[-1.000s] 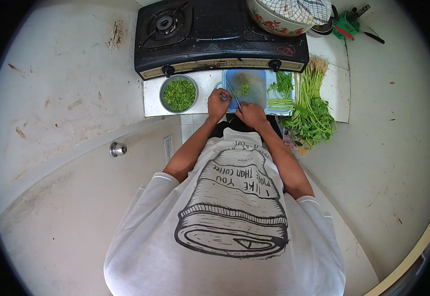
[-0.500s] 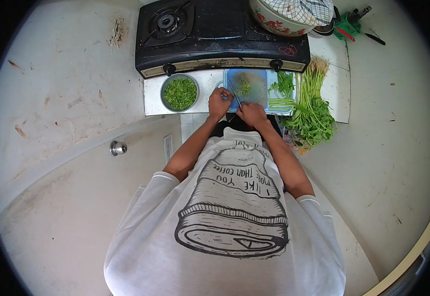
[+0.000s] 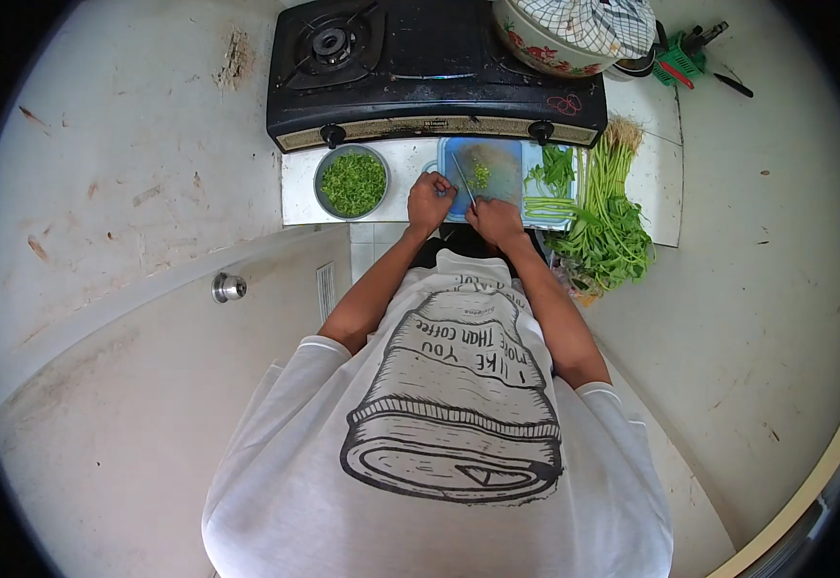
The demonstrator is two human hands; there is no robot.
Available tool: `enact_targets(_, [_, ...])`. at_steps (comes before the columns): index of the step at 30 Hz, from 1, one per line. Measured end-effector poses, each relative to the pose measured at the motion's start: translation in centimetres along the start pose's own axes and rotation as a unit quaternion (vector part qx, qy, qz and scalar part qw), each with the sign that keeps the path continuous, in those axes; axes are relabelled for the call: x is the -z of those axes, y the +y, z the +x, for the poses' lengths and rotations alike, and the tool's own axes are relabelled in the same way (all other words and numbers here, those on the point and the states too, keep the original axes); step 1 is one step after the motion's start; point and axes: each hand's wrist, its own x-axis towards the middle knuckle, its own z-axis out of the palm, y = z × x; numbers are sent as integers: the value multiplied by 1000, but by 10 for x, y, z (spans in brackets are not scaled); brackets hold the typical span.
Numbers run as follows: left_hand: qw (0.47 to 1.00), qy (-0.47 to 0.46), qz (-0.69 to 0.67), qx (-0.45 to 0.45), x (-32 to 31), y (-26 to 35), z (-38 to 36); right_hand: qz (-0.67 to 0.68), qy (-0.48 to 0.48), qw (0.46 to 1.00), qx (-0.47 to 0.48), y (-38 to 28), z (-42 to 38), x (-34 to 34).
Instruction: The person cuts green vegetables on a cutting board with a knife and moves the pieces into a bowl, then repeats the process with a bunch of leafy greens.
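A knife (image 3: 462, 175) with a thin blade is in my right hand (image 3: 496, 221), its tip pointing up and left over the blue cutting board (image 3: 506, 166). My left hand (image 3: 430, 200) is closed at the board's left edge, beside the blade; whatever its fingers pinch is too small to name. Small chopped green bits (image 3: 479, 174) lie on the board, right of the blade. At the board's right side are cut stems (image 3: 550, 206) and loose leaves (image 3: 555, 170). Left of my left hand sits a grey bowl (image 3: 384, 183) holding chopped greens (image 3: 352, 184).
Behind the board stands a black gas stove (image 3: 429, 96) with a floral pot (image 3: 545, 55) under a checked cloth (image 3: 593, 21). A large bunch of leafy greens (image 3: 609, 217) hangs over the counter's front at right. A green basket (image 3: 678, 60) with utensils is at the back right.
The knife blade has shifted slightly and stands a little more upright. My left hand stays in nearly the same place. The whole view has moved very slightly.
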Motion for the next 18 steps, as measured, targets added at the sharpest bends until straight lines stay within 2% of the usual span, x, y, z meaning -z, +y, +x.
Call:
enact_targets(5, [999, -20, -28, -11, 3, -7, 0, -21, -3, 1000, 3, 4, -1, 4])
enact_targets(11, [995, -43, -88, -26, 17, -13, -4, -16, 5, 998, 69, 14, -7, 2])
enact_targets(14, [992, -89, -91, 11, 28, -13, -6, -36, 9, 998, 60, 25, -4, 8])
enact_targets(17, [990, -96, -105, 1, 35, -4, -6, -37, -20, 999, 28, 28, 0, 28])
enact_targets(18, [989, -104, -104, 0, 37, 3, -5, -21, -3, 999, 31, 28, 0, 33])
